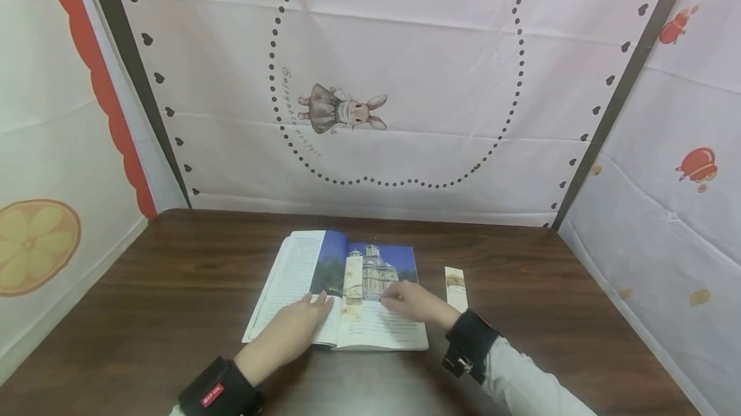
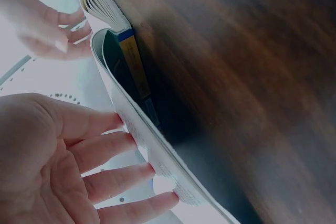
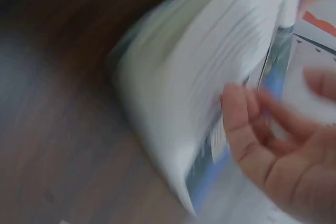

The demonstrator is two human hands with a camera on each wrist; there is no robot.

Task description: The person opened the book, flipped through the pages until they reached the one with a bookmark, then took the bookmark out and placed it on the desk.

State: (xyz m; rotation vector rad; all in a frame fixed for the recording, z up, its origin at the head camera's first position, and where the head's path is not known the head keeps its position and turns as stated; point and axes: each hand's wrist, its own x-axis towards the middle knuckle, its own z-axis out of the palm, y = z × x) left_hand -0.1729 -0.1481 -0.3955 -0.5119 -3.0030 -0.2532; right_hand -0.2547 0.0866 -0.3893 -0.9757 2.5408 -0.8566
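Note:
An open book (image 1: 376,332) lies on the table, a photo of a domed building across the upper part of its pages. My left hand (image 1: 295,329) rests on the lower left page, its extended fingertips (image 2: 142,170) pressing the paper. Along the right page, close to the gutter, lies a pale bookmark (image 1: 353,274) with a printed picture. Just right of that strip, my right hand (image 1: 413,302) is over the right page with fingers loosely bent and nothing in them; the thumb stands apart from the fingers in the right wrist view.
Another bookmark (image 1: 455,284) lies on the brown wooden table (image 1: 521,313), right of the book and beyond my right wrist. Printed white cloth (image 1: 440,114) hangs behind the table, with more at both sides. Each wrist wears a black band (image 1: 471,345).

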